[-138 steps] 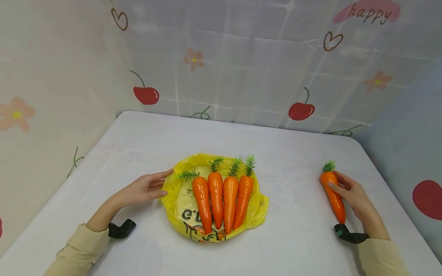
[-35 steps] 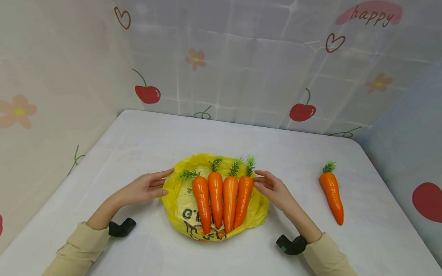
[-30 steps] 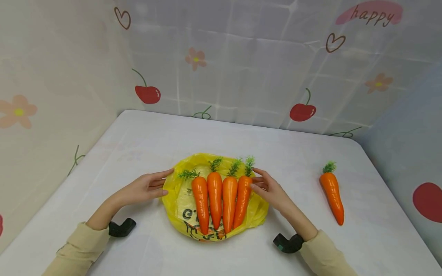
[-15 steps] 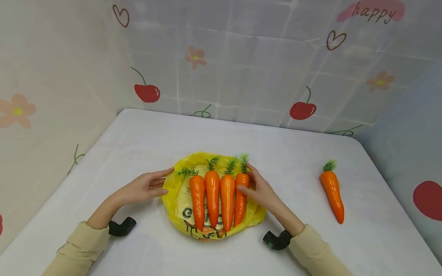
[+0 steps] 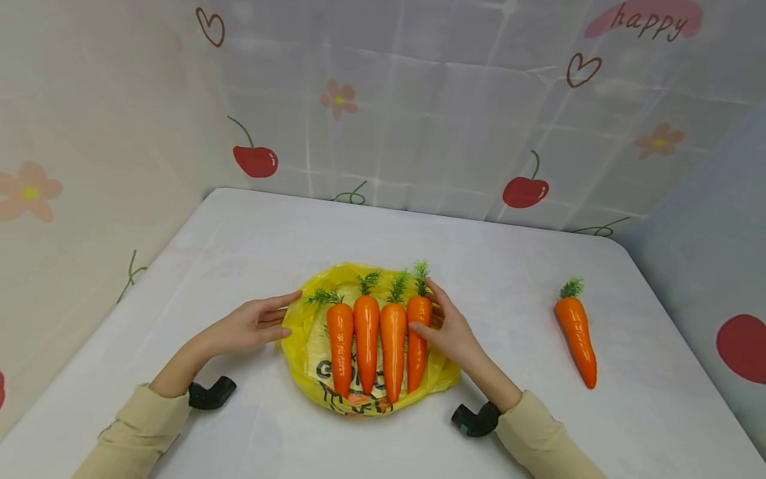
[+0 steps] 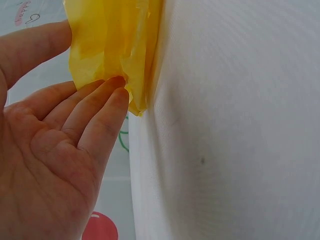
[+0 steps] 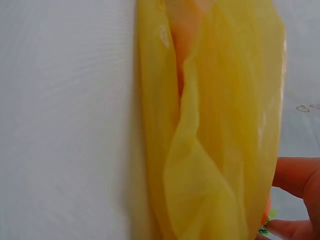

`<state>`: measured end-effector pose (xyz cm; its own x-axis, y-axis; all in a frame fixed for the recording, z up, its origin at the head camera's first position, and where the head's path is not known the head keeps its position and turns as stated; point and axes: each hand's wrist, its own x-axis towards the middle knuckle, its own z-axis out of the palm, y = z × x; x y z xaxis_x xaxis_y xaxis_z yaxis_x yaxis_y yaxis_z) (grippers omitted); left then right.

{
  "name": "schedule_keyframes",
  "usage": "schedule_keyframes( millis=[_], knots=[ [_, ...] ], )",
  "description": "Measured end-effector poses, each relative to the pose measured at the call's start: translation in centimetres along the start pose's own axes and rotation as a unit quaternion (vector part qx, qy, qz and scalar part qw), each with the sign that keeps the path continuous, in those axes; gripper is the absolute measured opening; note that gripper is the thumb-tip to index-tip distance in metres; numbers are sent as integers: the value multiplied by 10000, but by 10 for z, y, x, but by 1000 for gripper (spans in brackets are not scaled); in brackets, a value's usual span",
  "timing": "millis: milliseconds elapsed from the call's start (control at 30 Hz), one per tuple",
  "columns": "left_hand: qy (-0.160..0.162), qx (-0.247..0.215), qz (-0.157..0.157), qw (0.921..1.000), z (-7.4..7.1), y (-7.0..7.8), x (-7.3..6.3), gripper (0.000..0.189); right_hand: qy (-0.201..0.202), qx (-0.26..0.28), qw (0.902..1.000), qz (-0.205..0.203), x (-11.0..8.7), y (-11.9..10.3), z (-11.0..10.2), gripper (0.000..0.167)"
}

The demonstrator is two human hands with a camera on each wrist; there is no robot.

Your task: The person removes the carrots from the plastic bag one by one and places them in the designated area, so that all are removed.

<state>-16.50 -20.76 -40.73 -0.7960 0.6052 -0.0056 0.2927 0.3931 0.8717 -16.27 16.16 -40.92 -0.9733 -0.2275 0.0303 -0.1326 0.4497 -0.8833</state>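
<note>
A yellow plastic bag [image 5: 311,392] with a rolled-down rim lies at mid-table with several orange carrots side by side in it, green tops pointing away. My right hand [image 5: 450,332] holds the rightmost carrot [image 5: 417,362] near its top, thumb on the near face and fingers round the far side. Seen from the right wrist, the bag [image 7: 220,130] hides most of that carrot. With its fingers extended, my left hand [image 5: 245,327] touches the bag's left edge; the left wrist view has thumb and fingertips against the yellow plastic [image 6: 107,45].
Another carrot [image 5: 576,342] lies alone on the white table [image 5: 509,266] to the right. Printed curtains stand behind and at both sides. A black wrist device [image 5: 475,420] sits under my right wrist, and another [image 5: 212,394] under my left.
My right hand has let go of the lone carrot at the right, moved left to the bag and taken hold of its rightmost carrot. The carrots have shifted slightly left. My left hand stays put.
</note>
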Motion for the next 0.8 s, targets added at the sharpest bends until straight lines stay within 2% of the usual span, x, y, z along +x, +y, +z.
schedule_keyframes(
  millis=[433, 800],
  knots=[
    [-27, -2, 20, 10000, -1, 0, 0, 64, 95, 543, 9984, -79, 0, -3, -1, 76],
    [-14, 31, 36, 10000, -1, 2, 0, 64, 180, 644, 9976, 153, 1, -2, -2, 80]
  ],
)
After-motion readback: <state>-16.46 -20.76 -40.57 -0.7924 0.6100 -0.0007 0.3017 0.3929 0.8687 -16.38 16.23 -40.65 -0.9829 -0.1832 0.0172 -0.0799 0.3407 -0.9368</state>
